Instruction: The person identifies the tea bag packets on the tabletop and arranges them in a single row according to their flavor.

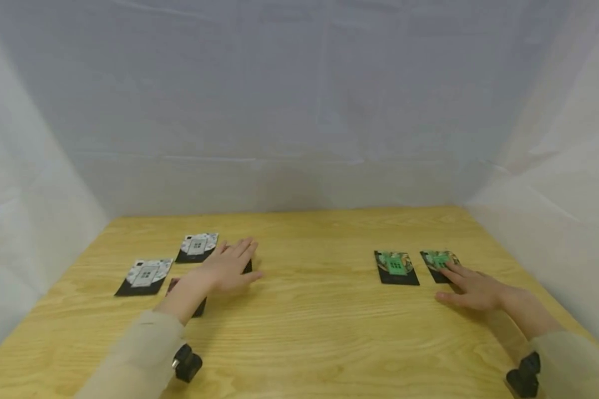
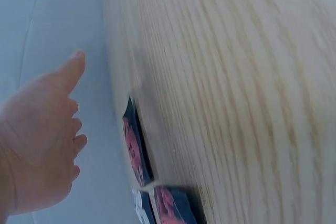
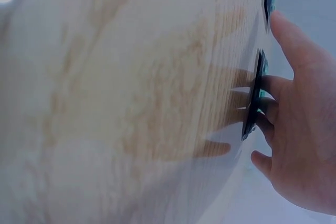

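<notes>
My left hand (image 1: 229,269) is held with fingers straight over a red-and-black packet (image 2: 135,145), mostly hidden beneath it in the head view. Another red-and-black packet (image 2: 170,205) lies partly under the left forearm. Left of these are two white-and-black packets, one farther back (image 1: 198,245) and one nearer (image 1: 145,276). On the right side, the fingers of my right hand (image 1: 476,291) reach over the front of a green-and-black packet (image 1: 433,259). Its fingertips are right at the packet in the right wrist view. Beside it lies a second green-and-black packet (image 1: 396,267).
The packets lie flat on a light wooden table (image 1: 299,332). White sheeting (image 1: 299,111) hangs behind the table and along both sides. A black device (image 1: 187,363) sits at the left wrist and a similar one (image 1: 524,377) at the right.
</notes>
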The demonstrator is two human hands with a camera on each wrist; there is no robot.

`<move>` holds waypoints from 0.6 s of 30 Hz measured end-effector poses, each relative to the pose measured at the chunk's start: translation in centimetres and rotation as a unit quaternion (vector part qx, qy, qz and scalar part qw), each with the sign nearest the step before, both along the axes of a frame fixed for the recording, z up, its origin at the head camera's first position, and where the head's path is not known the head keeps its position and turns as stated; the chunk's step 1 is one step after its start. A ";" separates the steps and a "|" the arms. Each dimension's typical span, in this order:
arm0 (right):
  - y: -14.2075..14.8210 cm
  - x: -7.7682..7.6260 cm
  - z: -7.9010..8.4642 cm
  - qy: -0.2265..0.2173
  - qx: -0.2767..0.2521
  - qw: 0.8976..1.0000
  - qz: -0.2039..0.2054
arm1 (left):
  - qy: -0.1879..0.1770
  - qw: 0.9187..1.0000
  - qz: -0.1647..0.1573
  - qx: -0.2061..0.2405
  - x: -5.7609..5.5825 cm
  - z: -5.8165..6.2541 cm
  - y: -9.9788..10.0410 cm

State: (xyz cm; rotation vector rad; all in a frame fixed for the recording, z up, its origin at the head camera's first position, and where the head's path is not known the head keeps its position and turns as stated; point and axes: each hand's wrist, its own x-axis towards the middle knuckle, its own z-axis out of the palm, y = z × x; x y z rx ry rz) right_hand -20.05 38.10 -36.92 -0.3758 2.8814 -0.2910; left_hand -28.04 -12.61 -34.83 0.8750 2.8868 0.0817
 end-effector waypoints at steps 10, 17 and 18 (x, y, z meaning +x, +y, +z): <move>0.0 0.2 -0.2 0.014 -0.001 1.000 -0.003 | -0.018 0.999 0.043 0.017 -0.2 0.0 -3.7; 0.1 0.1 -0.2 0.001 0.003 1.000 -0.003 | -0.032 0.998 0.051 -0.001 -0.1 -0.6 -4.8; 0.1 0.0 -0.2 0.001 0.003 1.000 -0.003 | -0.034 0.998 0.050 -0.004 -0.1 -0.6 -4.8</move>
